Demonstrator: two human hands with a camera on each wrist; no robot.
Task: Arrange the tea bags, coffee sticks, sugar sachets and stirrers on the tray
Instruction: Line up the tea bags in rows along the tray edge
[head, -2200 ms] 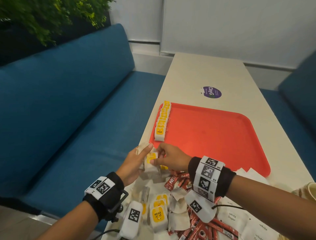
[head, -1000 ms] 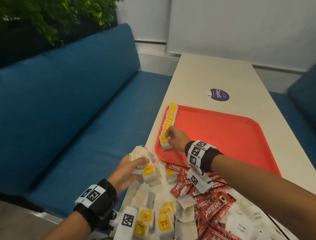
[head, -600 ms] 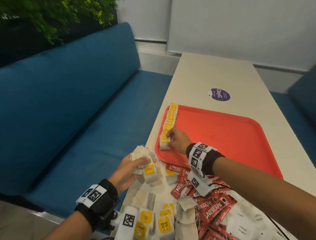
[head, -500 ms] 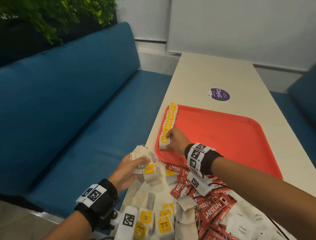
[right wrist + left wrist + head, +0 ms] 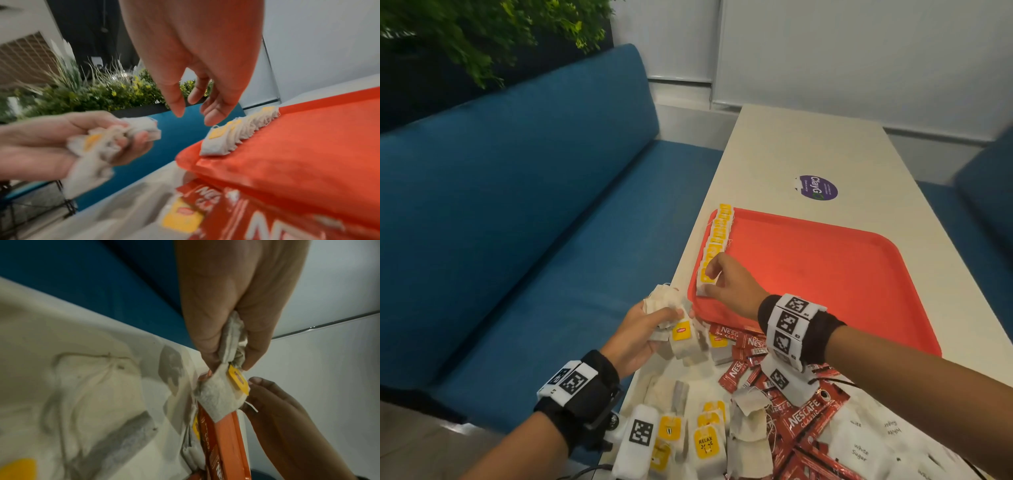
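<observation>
A red tray (image 5: 825, 274) lies on the pale table (image 5: 791, 144). A row of yellow-tagged tea bags (image 5: 717, 236) stands along its left rim. My right hand (image 5: 710, 281) is at the near end of that row. In the right wrist view its fingers (image 5: 213, 113) hang spread just above the nearest tea bag (image 5: 216, 142) and hold nothing. My left hand (image 5: 654, 318) hovers off the tray's near left corner and grips a crumpled bunch of tea bags (image 5: 667, 301), one yellow tag dangling (image 5: 238, 381).
Near me on the table lie loose tea bags (image 5: 705, 445), red coffee sticks (image 5: 801, 418) and white sugar sachets (image 5: 859, 448). A purple sticker (image 5: 817, 187) sits beyond the tray. A blue bench (image 5: 517, 240) runs along the table's left edge.
My right hand took a tea bag from the left hand's bunch, carried it to the near end of the row and has let go. The left hand stayed put.
</observation>
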